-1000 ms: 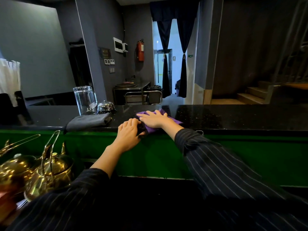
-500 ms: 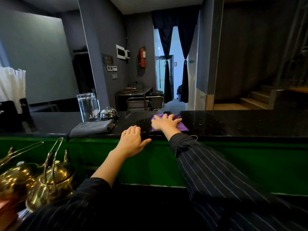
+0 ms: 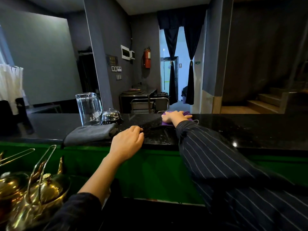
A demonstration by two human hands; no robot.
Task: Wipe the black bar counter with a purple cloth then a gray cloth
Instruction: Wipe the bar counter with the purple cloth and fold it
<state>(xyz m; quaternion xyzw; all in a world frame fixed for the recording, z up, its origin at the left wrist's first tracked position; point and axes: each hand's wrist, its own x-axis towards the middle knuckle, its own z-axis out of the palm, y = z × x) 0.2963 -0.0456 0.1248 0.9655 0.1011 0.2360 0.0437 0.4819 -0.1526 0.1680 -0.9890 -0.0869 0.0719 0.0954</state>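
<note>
Purple cloth lies at the far edge of the black counter, pinned under the right hand, which is spread flat on top of it with fingers extended, pressing rather than gripping; the striped sleeve reaches fully across the counter's width. With the cloth that close to the far lip, a stroke pushed any further could carry it over the edge and out of reach, and a flat palm has no hold to stop it. The left hand rests palm-down on the near edge, fingers loosely curled over the surface, holding nothing, seemingly bracing the reach. Just to its left, touching or nearly so, sits the folded gray cloth, waiting for the second pass. Beyond that stand a glass mug and a service bell; a wide sweep leftward could knock the mug, which looks the likeliest thing to tip
</note>
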